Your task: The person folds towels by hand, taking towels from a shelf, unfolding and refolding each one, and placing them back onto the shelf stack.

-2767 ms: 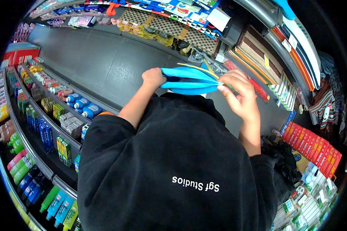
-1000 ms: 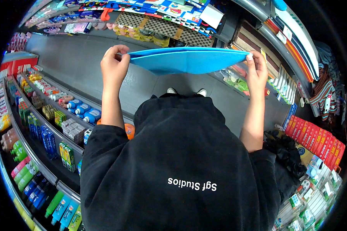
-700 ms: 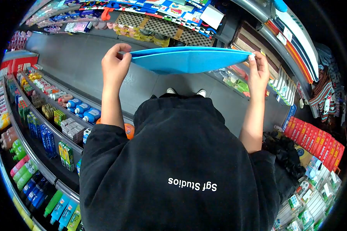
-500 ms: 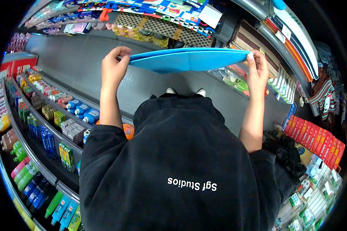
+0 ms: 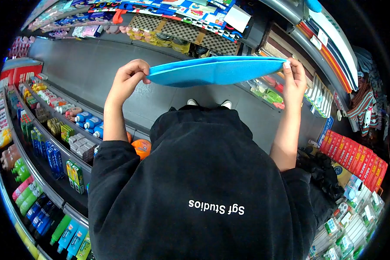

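Note:
A folded blue sheet, soft and felt-like [image 5: 212, 73], stretches across in front of me at about arm's length. Its upper edge shows two layers slightly apart at the left, and a faint crease runs down the middle. My left hand [image 5: 129, 77] pinches its left corner between thumb and curled fingers. The right corner is gripped by my right hand [image 5: 295, 78], with the thumb on the near face. What kind of article it is, I cannot tell. Beneath it are the grey floor [image 5: 177, 97] and the tips of my white shoes [image 5: 192, 102].
To my left, curved shelves hold blue bottles [image 5: 93, 123], boxes and tubes. Folded checked mats [image 5: 182, 31] and patterned textiles lie on the shelf ahead. Rightward are stacked mats [image 5: 333, 56], red boxes [image 5: 355, 160] and hanging packets [image 5: 344, 234]. An orange ball-like item [image 5: 141, 148] sits near my left elbow.
The blue sheet has dropped slightly and tilted, showing more of its near face. My left hand has lowered a little, and my right hand has shifted slightly right.

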{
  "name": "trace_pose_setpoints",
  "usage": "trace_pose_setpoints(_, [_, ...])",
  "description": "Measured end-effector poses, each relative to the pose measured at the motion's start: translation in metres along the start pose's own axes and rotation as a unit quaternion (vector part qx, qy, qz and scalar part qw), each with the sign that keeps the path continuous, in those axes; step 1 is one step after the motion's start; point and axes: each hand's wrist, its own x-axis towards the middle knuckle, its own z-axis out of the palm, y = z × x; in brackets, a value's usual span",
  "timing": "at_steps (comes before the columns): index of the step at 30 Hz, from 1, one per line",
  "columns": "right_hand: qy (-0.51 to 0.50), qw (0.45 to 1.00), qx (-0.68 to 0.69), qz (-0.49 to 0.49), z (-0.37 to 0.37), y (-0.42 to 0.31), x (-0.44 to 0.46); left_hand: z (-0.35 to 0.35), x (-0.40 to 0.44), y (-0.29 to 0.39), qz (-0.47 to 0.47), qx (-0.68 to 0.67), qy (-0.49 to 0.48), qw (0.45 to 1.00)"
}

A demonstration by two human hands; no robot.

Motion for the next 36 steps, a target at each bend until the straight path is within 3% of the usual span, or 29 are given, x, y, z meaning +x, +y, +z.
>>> trace_pose_setpoints(6, [-0.005,1.0,0.0,-0.009,0.001,-0.004,0.001,0.008,-0.002,0.023,0.007,0.127,0.0,0.992])
trace_pose_setpoints(8, [-0.004,1.0,0.0,-0.009,0.0,-0.005,0.002,0.002,-0.002,0.02,0.084,0.278,-0.015,0.957])
trace_pose_setpoints(12, [0.003,1.0,-0.001,-0.005,-0.003,-0.005,0.004,0.009,-0.005,0.029,0.09,0.253,-0.015,0.963])
trace_pose_setpoints(18, [0.003,1.0,0.007,-0.009,-0.005,-0.004,0.005,0.008,-0.002,0.024,0.084,0.312,0.063,0.944])
trace_pose_setpoints(23, [-0.014,1.0,0.015,-0.014,-0.004,-0.006,0.004,0.012,0.001,0.025,0.084,0.247,0.159,0.952])
trace_pose_setpoints(29, [-0.042,0.999,0.001,-0.013,-0.002,-0.005,0.004,0.007,0.003,0.032,0.12,0.38,0.15,0.905])
trace_pose_setpoints(36, [-0.062,0.998,0.01,0.001,0.006,-0.014,-0.003,0.005,0.003,0.027,0.129,0.37,0.172,0.904])
